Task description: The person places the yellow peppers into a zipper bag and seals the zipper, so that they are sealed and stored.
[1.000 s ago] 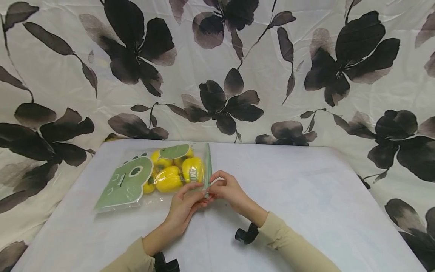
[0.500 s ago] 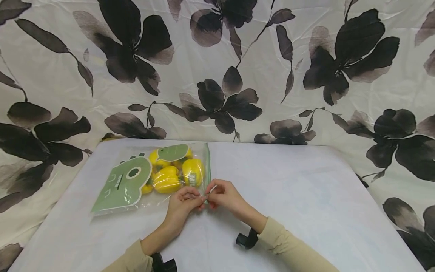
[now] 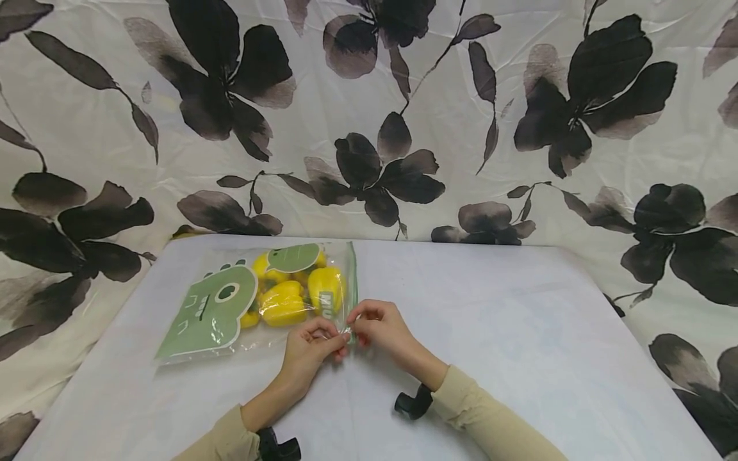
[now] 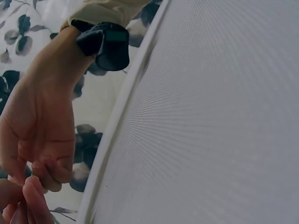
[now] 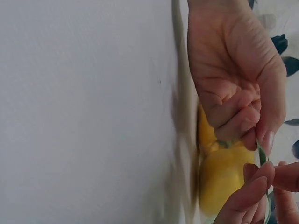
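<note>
A clear zip bag [image 3: 198, 320] with a green cartoon face lies on the table, its green-edged opening facing right. Several yellow bell peppers [image 3: 282, 304] are inside it. My left hand [image 3: 308, 353] pinches the near corner of that opening between thumb and fingers. Right beside it, my right hand [image 3: 382, 330] pinches the same green edge. In the right wrist view, the green zip strip [image 5: 262, 155] runs from the left hand [image 5: 233, 70] above into the right hand's fingers [image 5: 254, 191] below. The left wrist view shows the right hand [image 4: 44, 121] meeting the left fingertips [image 4: 35, 198].
A white cloth covers the table [image 3: 490, 320]. Behind it hangs a white curtain [image 3: 369, 96] with dark flowers. Black wrist cameras [image 3: 415, 403] sit on both forearms near beige sleeves [image 3: 490, 410].
Both hands have shifted slightly nearer along the green edge to its corner. The left fingers have drawn in to a pinch. The right hand has lifted slightly in the last half second.
</note>
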Available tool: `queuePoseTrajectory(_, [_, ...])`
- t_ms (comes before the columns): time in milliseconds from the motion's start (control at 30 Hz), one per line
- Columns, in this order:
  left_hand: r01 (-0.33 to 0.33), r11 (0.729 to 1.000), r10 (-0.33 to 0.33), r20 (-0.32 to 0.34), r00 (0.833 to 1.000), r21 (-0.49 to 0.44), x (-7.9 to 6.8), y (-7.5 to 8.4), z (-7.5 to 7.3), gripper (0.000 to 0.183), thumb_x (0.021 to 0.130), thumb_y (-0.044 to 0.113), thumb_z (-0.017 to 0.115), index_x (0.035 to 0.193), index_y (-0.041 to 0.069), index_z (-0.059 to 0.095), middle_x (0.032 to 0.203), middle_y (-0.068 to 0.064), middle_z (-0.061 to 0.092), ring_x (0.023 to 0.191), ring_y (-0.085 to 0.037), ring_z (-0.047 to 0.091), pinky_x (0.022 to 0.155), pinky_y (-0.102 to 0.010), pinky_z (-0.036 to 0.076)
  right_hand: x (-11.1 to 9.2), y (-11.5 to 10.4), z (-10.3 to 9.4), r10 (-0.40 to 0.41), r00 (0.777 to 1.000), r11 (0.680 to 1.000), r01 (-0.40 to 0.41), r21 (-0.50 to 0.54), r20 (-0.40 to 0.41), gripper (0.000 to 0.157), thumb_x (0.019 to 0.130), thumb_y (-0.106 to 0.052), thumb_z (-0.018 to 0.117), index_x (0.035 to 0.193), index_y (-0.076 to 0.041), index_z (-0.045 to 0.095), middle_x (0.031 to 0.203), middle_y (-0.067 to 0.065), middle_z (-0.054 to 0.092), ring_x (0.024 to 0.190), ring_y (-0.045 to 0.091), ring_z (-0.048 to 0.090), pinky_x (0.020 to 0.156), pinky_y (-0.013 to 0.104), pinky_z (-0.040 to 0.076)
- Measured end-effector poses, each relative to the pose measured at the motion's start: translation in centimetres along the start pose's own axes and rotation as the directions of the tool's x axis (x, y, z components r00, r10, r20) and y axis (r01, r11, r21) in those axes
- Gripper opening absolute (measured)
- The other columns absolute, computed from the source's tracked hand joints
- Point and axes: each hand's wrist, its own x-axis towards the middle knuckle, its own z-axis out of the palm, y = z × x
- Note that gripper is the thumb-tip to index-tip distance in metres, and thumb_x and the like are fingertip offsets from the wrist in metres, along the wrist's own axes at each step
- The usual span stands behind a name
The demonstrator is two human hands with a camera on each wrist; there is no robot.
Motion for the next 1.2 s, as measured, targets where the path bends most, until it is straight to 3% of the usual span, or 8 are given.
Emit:
queuePoseTrajectory(233, [-0.043,0.999,0.042,0.026,0.999,0.01,-0.2,0.2,0.0,0.022,0.081,-0.007,0.074,0.084,-0.015,0.054,0.061,-0.007,0.067,0.053,-0.016,0.065,0.052,-0.025,0.053,2.5,0.0,-0.3,0.011,0.994,0.999,-0.006,0.044,-0.106,0.007,0.086,0.003,0.06,0.093,0.001,0.061,0.066,0.004,0.055,0.055,0.016,0.05,0.054,0.028,0.042])
queuePoseTrajectory(600, [-0.083,0.996,0.084,0.039,0.996,-0.023,-0.2,0.2,0.0,0.022,0.079,-0.011,0.073,0.083,-0.016,0.052,0.061,-0.006,0.067,0.052,-0.016,0.065,0.051,-0.026,0.053,7.4,0.5,-0.7,0.058,0.971,0.995,-0.038,0.093,-0.231,0.015,0.085,0.005,0.062,0.098,0.002,0.054,0.068,0.002,0.055,0.055,0.012,0.049,0.055,0.024,0.043])
queuePoseTrajectory(900, [-0.112,0.994,0.112,0.108,0.988,-0.01,-0.1,0.2,-0.3,0.023,0.077,-0.011,0.075,0.081,-0.015,0.053,0.062,-0.013,0.068,0.052,-0.016,0.066,0.051,-0.026,0.053,11.7,1.5,-2.5,0.142,0.906,0.986,-0.092,0.143,-0.399,0.011,0.086,0.006,0.064,0.095,0.002,0.058,0.069,0.003,0.056,0.056,0.012,0.051,0.054,0.022,0.045])
queuePoseTrajectory(1200, [-0.127,0.992,0.129,0.158,0.979,-0.022,-0.4,0.0,-0.1,0.023,0.077,-0.011,0.075,0.08,-0.016,0.053,0.062,-0.009,0.068,0.053,-0.014,0.066,0.052,-0.026,0.054,15.7,1.9,-4.7,0.127,0.876,0.989,-0.077,0.125,-0.466,0.014,0.085,0.01,0.065,0.09,0.001,0.055,0.068,0.004,0.055,0.053,0.011,0.053,0.053,0.021,0.047])
